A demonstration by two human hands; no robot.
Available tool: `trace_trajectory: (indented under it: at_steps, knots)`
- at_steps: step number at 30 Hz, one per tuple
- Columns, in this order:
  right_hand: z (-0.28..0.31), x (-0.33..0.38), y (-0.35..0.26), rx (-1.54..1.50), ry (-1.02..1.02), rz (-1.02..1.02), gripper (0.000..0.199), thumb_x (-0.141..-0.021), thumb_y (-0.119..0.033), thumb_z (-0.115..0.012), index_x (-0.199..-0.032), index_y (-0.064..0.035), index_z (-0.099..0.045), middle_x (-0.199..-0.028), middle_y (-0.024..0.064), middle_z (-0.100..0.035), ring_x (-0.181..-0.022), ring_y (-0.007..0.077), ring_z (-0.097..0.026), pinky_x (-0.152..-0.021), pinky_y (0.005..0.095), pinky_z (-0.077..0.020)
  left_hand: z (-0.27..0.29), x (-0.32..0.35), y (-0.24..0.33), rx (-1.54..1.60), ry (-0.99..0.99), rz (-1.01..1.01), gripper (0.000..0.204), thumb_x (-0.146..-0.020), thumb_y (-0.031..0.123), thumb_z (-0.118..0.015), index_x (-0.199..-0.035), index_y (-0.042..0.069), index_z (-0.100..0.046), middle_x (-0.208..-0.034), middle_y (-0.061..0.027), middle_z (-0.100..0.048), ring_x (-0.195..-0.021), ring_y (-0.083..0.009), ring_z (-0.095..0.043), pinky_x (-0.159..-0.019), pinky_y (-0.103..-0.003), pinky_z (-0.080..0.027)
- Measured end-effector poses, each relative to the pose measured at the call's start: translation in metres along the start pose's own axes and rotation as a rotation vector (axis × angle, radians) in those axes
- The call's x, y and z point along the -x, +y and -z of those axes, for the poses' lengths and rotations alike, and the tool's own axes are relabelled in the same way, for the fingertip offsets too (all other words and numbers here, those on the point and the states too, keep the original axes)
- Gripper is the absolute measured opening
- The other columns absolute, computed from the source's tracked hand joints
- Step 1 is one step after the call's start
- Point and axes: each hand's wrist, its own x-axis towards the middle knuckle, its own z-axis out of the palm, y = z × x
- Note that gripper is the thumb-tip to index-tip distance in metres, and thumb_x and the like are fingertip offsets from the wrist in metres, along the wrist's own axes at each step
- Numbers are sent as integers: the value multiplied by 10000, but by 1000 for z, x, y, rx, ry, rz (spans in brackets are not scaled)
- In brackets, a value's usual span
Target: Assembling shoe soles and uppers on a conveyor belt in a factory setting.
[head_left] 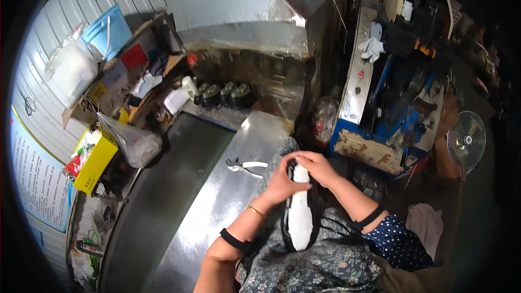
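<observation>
A long black shoe (300,222) lies over my lap, its white inner or bottom face turned up; which face it is I cannot tell. My left hand (281,185) wraps round its far end from the left, the thumb lying across the white face. From the right, my right hand (317,167) curls over the tip, its fingers meeting those of the left hand. The far tip is partly hidden by my fingers. Left of my hands, a pair of pliers (247,167) with white handles rests on the shiny metal tabletop (201,217).
A dark conveyor belt (168,184) runs along the left, below a big metal hood (244,27). Several dark shoe-shaped pieces (225,95) stand at its far end. A yellow box (97,161) is at the left; a blue-framed machine (388,125) and fan (467,140) stand right.
</observation>
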Motion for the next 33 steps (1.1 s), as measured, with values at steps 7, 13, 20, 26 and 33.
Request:
trace_trajectory:
  at_steps: [7, 13, 20, 26, 33]
  knots:
    - [68, 123, -85, -685, -239, -423, 687, -952, -281, -531, -1522, 2, -272, -1485, 192, -439, -1315, 265, -497, -1126, 414, -370, -36, 37, 74, 109, -658, -591, 629, -858, 299, -757, -1396, 67, -526, -1435, -190, -485, -1371, -325, -398, -1138, -476, -284]
    - [173, 262, 44, -456, 17, -595, 702, -858, -316, -573, -1446, 19, -388, -1394, 204, -524, -1189, 351, -586, -1033, 514, -460, 41, -21, -24, -5, 198, -11, 385, -876, 239, -703, -1207, 49, -647, -1188, -169, -671, -1117, -323, -635, -971, -387, -498]
    - [94, 190, -3, -844, 227, -533, 670, -855, -311, -569, -1422, 12, -419, -1374, 199, -538, -1169, 357, -589, -984, 547, -481, 83, -15, -191, -938, 409, -78, 411, -895, 321, -565, -1218, 72, -613, -1330, -159, -557, -1293, -330, -455, -1121, -544, -261]
    - [65, -14, -11, -772, 66, -221, 580, -877, -299, -567, -1384, -38, -466, -1361, 174, -530, -1189, 342, -563, -885, 552, -514, 78, -20, -189, -940, 427, -25, 390, -900, 311, -554, -1207, 79, -619, -1328, -158, -564, -1269, -315, -481, -1115, -528, -272]
    - [33, -297, 91, 810, 260, 189, 708, -824, -253, -705, -1415, -18, -394, -1207, 290, -606, -1107, 392, -608, -923, 443, -488, 84, -25, -181, -904, 398, 12, 396, -901, 323, -556, -1216, 88, -608, -1313, -156, -565, -1250, -316, -489, -1105, -530, -276]
